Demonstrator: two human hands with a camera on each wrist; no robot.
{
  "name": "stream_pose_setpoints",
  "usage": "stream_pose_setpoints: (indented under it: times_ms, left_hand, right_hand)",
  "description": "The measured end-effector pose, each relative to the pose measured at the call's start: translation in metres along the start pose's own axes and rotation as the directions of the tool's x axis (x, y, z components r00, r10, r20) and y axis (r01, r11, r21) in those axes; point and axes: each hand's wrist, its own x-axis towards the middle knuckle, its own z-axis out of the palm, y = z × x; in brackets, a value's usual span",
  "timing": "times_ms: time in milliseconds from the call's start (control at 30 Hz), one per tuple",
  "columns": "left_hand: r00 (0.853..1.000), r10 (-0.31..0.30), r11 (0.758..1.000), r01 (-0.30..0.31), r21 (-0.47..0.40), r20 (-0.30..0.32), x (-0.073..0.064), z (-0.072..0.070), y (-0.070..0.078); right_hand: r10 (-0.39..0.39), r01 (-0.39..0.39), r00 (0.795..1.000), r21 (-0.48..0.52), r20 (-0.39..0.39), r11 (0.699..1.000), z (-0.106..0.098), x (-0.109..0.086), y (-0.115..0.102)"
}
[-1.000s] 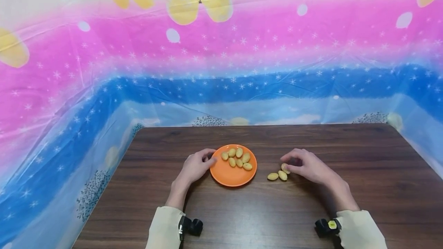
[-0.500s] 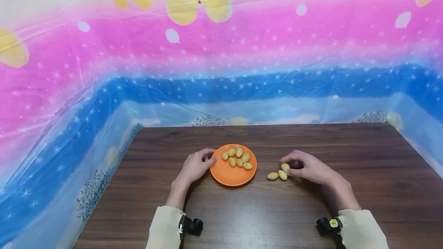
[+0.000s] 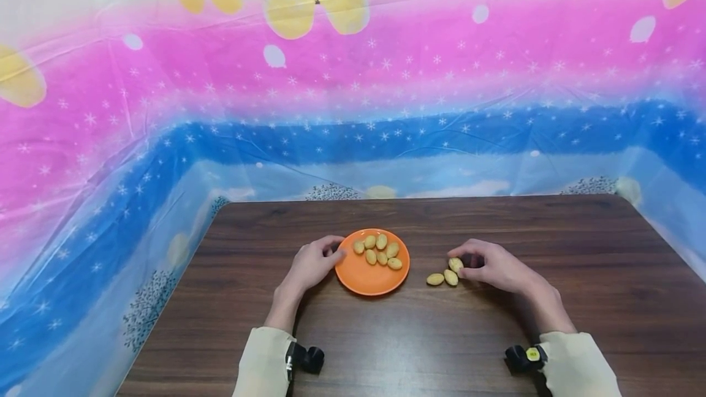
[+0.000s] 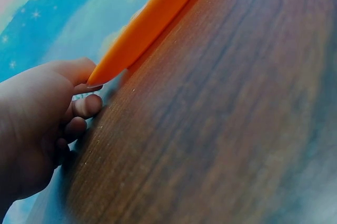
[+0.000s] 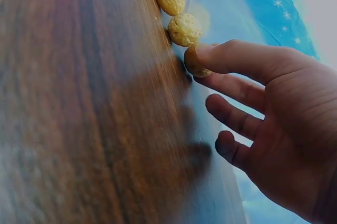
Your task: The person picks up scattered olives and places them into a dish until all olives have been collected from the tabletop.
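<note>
On the left side of an orange plate (image 3: pixel 366 283), my left hand (image 3: pixel 311 265) pinches the rim between thumb and fingers. Several small yellow potatoes (image 3: pixel 382 241), oval and wrinkled, lie in the far half of the plate. To the right of the plate, my right hand (image 3: pixel 491 267) pinches another small potato (image 5: pixel 195 63) between thumb and index finger, its other fingers loosely bent. That potato stays low by the tabletop, close against a second potato (image 3: pixel 451 277). A third potato (image 3: pixel 435 279) lies just left of them.
Everything stands on a dark wood-grain table (image 3: pixel 386 348) with rounded far corners. Behind it hangs a pink and blue patterned cloth (image 3: pixel 353 90). Each wrist bears a small black camera, such as the left camera (image 3: pixel 313 360).
My right hand has shifted very slightly to the right, and more of its potato shows in the head view. The left hand and the plate hold still.
</note>
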Motion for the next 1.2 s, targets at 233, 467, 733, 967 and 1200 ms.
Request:
stream_pose_setpoints:
  times_ms: [233,467,733,967,1200]
  left_hand:
    - [1.0,-0.001,1.0,0.001,-0.003,-0.001,0.0,-0.001,-0.001]
    - [1.0,-0.003,1.0,0.003,-0.015,-0.001,0.0,-0.002,0.001]
    - [1.0,0.0,1.0,0.0,-0.005,-0.002,-0.001,-0.002,0.0]
    - [1.0,-0.005,1.0,0.005,-0.002,-0.005,-0.002,-0.002,0.0]
    - [1.0,-0.004,1.0,0.004,0.0,0.001,-0.001,-0.002,0.0]
  right_hand:
    - [-0.015,0.015,1.0,-0.013,-0.02,1.0,0.0,0.001,-0.001]
    - [-0.019,0.018,0.999,-0.028,-0.028,0.999,-0.001,0.002,-0.003]
    - [-0.032,0.031,0.999,-0.022,-0.032,0.999,0.001,0.006,-0.01]
    - [-0.053,0.052,0.998,-0.035,-0.02,0.998,0.002,0.013,-0.019]
    - [-0.054,0.054,0.999,-0.042,-0.005,0.998,0.004,0.018,-0.028]
